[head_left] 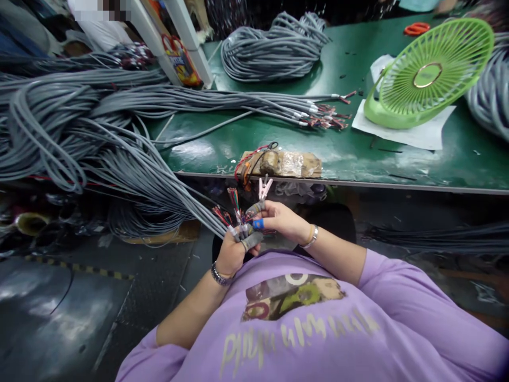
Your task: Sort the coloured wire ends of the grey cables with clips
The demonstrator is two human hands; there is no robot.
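Note:
My left hand (233, 249) is closed round the ends of several grey cables (175, 199) that run in from the big pile at the left. Thin coloured wires (233, 201) stick out of the stripped ends above my fingers. My right hand (280, 218) is closed just right of them, pinching a small pink tool (264, 187) whose jaws point up. Grey and blue tape wraps several fingertips. Both hands sit close together in front of my chest, below the table's front edge.
The green table (358, 143) carries a taped wooden block with red wires (280, 163) at its edge, a bundle of stripped cables (278, 109), a grey cable coil (274, 48), a green fan (429, 74) and orange scissors (417, 28). Another person sits at far left.

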